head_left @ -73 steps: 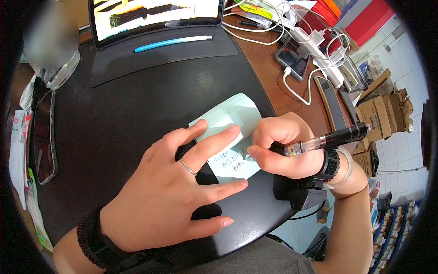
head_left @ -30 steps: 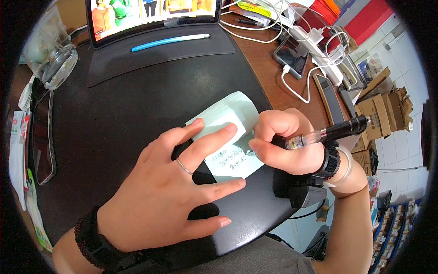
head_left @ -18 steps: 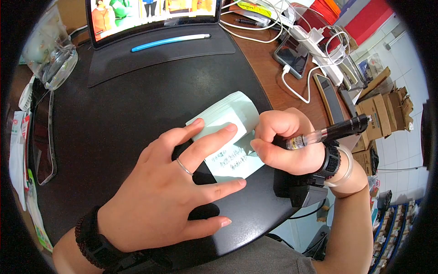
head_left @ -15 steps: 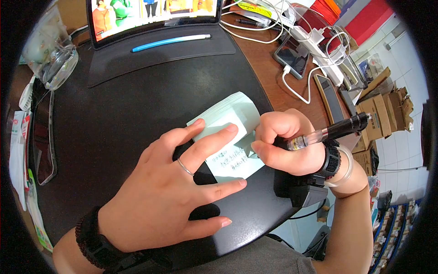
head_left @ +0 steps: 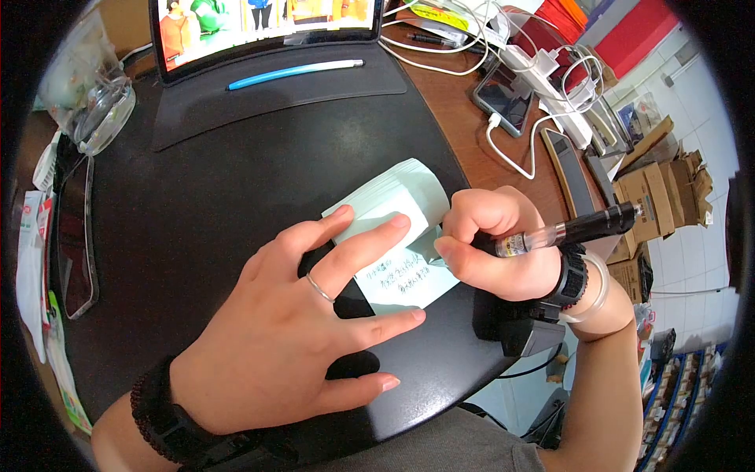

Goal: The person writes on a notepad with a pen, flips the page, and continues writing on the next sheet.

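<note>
A small pale green notepad [head_left: 405, 295] lies on the black desk mat, its upper pages curled back and several lines of dark handwriting on the lower part. My left hand [head_left: 291, 322] rests over it with fingers spread, the fingertips pressing on the paper; a ring is on one finger. At the pad's right side, my right hand [head_left: 503, 248] is closed around a pen [head_left: 590, 226] with a clear barrel and black end. The pen's tip is hidden behind my fingers.
A tablet [head_left: 267, 35] stands at the back, with a blue and white stylus [head_left: 295, 75] before it. To the right are a phone [head_left: 503, 102], a power strip [head_left: 546, 90] and white cables. Another phone [head_left: 76, 236] and a clear plastic container [head_left: 102, 118] are at the left.
My right hand has shifted very slightly to the right, and the pen's back end has dipped a little. My left hand stays in the same place on the pad.
</note>
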`<action>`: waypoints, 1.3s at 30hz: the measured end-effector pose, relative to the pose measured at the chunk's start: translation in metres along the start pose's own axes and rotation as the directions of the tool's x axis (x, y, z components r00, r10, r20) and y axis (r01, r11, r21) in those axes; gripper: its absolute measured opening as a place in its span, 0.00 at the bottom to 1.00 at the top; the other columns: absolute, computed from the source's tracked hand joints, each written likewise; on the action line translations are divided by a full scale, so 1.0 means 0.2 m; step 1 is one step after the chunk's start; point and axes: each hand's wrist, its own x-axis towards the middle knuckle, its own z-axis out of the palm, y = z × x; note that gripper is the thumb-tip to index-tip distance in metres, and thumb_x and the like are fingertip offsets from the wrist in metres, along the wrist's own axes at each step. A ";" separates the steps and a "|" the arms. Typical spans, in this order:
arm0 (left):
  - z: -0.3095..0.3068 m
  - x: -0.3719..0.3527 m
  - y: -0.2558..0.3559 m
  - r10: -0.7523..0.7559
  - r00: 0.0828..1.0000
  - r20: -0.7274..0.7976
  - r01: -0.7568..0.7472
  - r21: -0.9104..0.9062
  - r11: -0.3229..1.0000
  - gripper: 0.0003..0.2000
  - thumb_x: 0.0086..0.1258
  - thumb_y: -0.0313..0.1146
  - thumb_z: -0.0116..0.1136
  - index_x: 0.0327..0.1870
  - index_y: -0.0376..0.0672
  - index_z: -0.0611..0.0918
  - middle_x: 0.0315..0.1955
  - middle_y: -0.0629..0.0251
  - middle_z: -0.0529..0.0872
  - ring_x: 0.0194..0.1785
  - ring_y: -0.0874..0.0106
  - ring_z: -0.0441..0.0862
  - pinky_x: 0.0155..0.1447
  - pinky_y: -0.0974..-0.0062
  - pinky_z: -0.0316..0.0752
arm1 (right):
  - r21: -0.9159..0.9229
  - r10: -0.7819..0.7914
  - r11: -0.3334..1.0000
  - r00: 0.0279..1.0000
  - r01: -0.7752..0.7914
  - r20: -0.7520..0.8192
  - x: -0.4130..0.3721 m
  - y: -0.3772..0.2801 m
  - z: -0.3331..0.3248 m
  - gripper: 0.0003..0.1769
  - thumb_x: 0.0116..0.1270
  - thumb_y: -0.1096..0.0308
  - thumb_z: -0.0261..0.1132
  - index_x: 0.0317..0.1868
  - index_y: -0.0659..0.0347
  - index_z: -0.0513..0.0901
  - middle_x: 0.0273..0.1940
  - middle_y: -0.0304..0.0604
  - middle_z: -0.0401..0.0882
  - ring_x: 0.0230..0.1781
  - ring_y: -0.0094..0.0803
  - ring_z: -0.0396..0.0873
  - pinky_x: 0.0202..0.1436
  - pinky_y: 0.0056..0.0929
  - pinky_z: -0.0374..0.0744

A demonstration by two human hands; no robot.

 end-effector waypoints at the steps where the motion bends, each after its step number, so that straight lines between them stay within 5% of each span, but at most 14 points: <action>1: 0.00 0.00 0.00 -0.002 1.000 0.000 0.002 -0.001 1.000 0.22 0.49 0.49 0.69 0.49 0.68 0.84 0.68 0.58 0.63 0.66 0.50 0.59 0.67 0.56 0.59 | -0.015 -0.001 1.000 1.000 0.001 0.014 0.00 0.00 0.00 0.15 0.60 0.73 0.63 0.22 0.60 0.64 0.17 0.36 0.61 0.18 0.20 0.61 0.22 0.26 0.60; 6: 0.00 0.00 0.00 0.004 1.000 0.004 -0.004 -0.001 1.000 0.22 0.48 0.49 0.69 0.49 0.68 0.84 0.68 0.57 0.63 0.66 0.50 0.59 0.68 0.56 0.58 | -0.046 0.026 0.999 0.998 -0.023 0.064 -0.01 -0.01 -0.02 0.15 0.60 0.74 0.63 0.22 0.60 0.64 0.19 0.35 0.62 0.19 0.19 0.61 0.22 0.26 0.60; 9: 0.00 0.00 -0.01 0.005 1.000 -0.002 -0.005 -0.003 1.000 0.22 0.48 0.49 0.69 0.49 0.67 0.85 0.68 0.57 0.63 0.66 0.49 0.59 0.68 0.56 0.58 | 0.311 0.163 0.933 0.984 -0.178 0.074 -0.01 -0.02 -0.02 0.14 0.65 0.70 0.62 0.25 0.59 0.65 0.23 0.30 0.67 0.23 0.15 0.66 0.25 0.21 0.64; 13: -0.01 -0.01 0.00 -0.018 1.000 -0.017 0.019 0.014 1.000 0.22 0.48 0.48 0.69 0.48 0.67 0.85 0.68 0.56 0.63 0.66 0.49 0.58 0.69 0.55 0.57 | 0.498 0.098 0.858 0.992 -0.125 0.082 0.00 -0.04 -0.04 0.12 0.68 0.66 0.63 0.29 0.60 0.71 0.24 0.30 0.71 0.24 0.15 0.70 0.28 0.17 0.69; 16: -0.01 0.00 0.00 -0.038 0.999 -0.031 0.039 0.034 0.999 0.22 0.48 0.46 0.70 0.48 0.67 0.85 0.68 0.56 0.62 0.67 0.48 0.57 0.70 0.55 0.55 | 0.261 -0.001 0.965 0.992 -0.032 0.126 0.01 0.01 -0.06 0.11 0.67 0.67 0.64 0.30 0.61 0.72 0.23 0.31 0.71 0.23 0.15 0.69 0.27 0.19 0.68; 17: -0.01 0.00 -0.01 -0.030 0.999 -0.029 0.031 0.038 0.999 0.22 0.48 0.46 0.70 0.48 0.67 0.85 0.68 0.56 0.62 0.67 0.48 0.57 0.70 0.55 0.55 | 0.129 -0.002 0.991 0.983 -0.022 0.183 0.02 0.01 -0.09 0.11 0.64 0.66 0.65 0.30 0.64 0.75 0.27 0.38 0.77 0.24 0.23 0.73 0.28 0.23 0.68; 20: -0.01 0.00 0.00 -0.027 1.000 -0.006 0.028 0.049 0.998 0.22 0.48 0.45 0.70 0.49 0.67 0.84 0.69 0.56 0.61 0.68 0.47 0.55 0.70 0.54 0.54 | 0.095 -0.028 0.996 0.957 0.000 0.288 0.03 0.00 -0.11 0.12 0.62 0.67 0.68 0.28 0.63 0.74 0.24 0.36 0.74 0.22 0.22 0.69 0.27 0.24 0.66; 24: -0.02 0.01 0.01 -0.044 0.999 0.027 0.042 0.084 0.996 0.22 0.47 0.44 0.70 0.49 0.66 0.84 0.69 0.56 0.59 0.68 0.47 0.54 0.71 0.53 0.53 | 0.031 0.026 0.999 0.975 -0.034 0.221 0.03 0.01 -0.07 0.14 0.63 0.67 0.69 0.26 0.62 0.72 0.21 0.33 0.69 0.21 0.19 0.64 0.25 0.22 0.63; 27: -0.02 0.01 0.01 -0.049 0.998 0.030 0.046 0.088 0.995 0.23 0.47 0.44 0.70 0.49 0.66 0.84 0.69 0.55 0.59 0.69 0.47 0.54 0.71 0.52 0.52 | 0.160 0.026 0.986 0.990 -0.048 0.136 0.03 0.02 -0.03 0.15 0.63 0.69 0.67 0.24 0.61 0.69 0.19 0.32 0.66 0.20 0.18 0.63 0.24 0.23 0.61; 29: -0.02 0.01 0.01 -0.048 0.998 0.030 0.045 0.087 0.995 0.23 0.46 0.44 0.71 0.49 0.65 0.84 0.69 0.55 0.59 0.69 0.47 0.54 0.71 0.52 0.52 | 0.028 -0.015 1.000 0.988 0.011 0.151 0.03 0.03 -0.05 0.17 0.63 0.71 0.67 0.23 0.60 0.66 0.19 0.32 0.63 0.19 0.20 0.62 0.23 0.24 0.60; 39: -0.02 0.01 0.01 -0.051 0.998 0.029 0.047 0.106 0.993 0.24 0.45 0.45 0.71 0.49 0.66 0.84 0.69 0.55 0.59 0.69 0.47 0.54 0.71 0.51 0.51 | -0.036 -0.087 0.995 0.992 0.090 0.091 0.03 0.03 -0.02 0.17 0.62 0.71 0.64 0.22 0.60 0.63 0.16 0.36 0.58 0.18 0.21 0.57 0.21 0.28 0.59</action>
